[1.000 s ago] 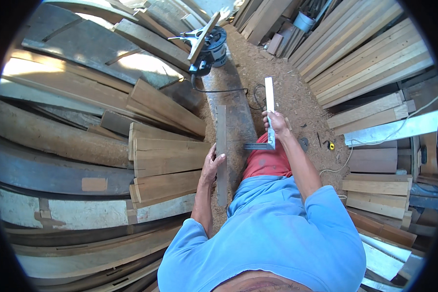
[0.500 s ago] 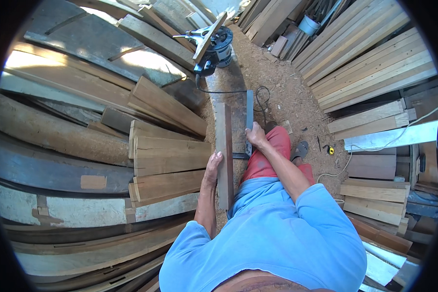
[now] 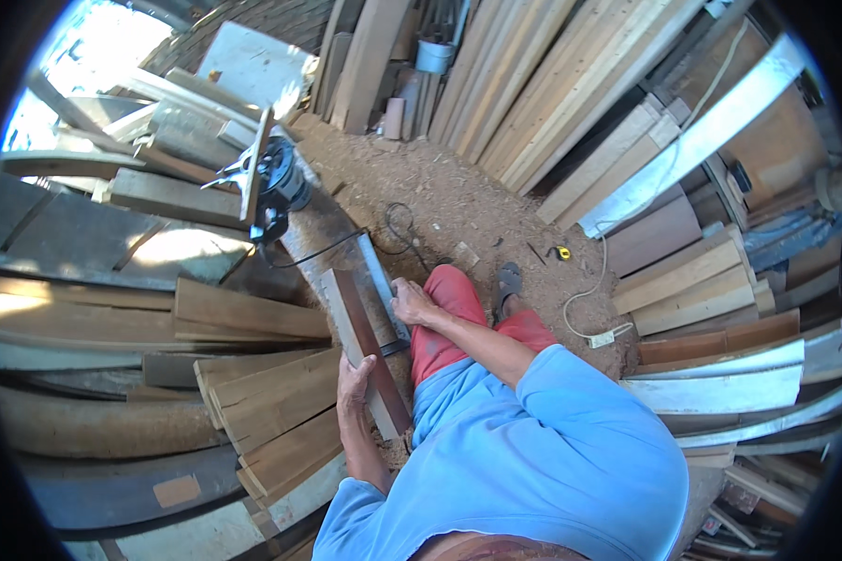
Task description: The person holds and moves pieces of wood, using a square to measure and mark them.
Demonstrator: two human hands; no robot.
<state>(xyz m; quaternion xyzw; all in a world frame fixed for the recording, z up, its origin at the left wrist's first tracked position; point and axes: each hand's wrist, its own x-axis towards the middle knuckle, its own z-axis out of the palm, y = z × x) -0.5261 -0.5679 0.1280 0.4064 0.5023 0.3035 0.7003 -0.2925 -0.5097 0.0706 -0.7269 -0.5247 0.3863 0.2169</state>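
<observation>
My left hand [image 3: 354, 379] is closed around the left edge of a thick wooden board [image 3: 354, 323], near its lower half. The board lies lengthwise along a narrow dusty bench [image 3: 323, 224]. My right hand [image 3: 412, 303] is closed on an L-shaped square [image 3: 376, 271] with a long bluish metal blade, just right of the board. A dark bar of the square shows at its near end, close to my knee. Blade and board lie almost parallel, with a small gap between them. My right fingers partly hide the blade.
A router [image 3: 285, 178] with a wooden strip across it stands at the bench's far end, its black cord [image 3: 332, 251] trailing right. Stacked planks [image 3: 281, 397] crowd the left. On the sawdust-covered floor lie a yellow tape measure [image 3: 559, 253] and a white power strip [image 3: 610, 337].
The view has turned to the right, so the bench, board and router now appear slanted and further left. Both hands keep their holds on board and square.
</observation>
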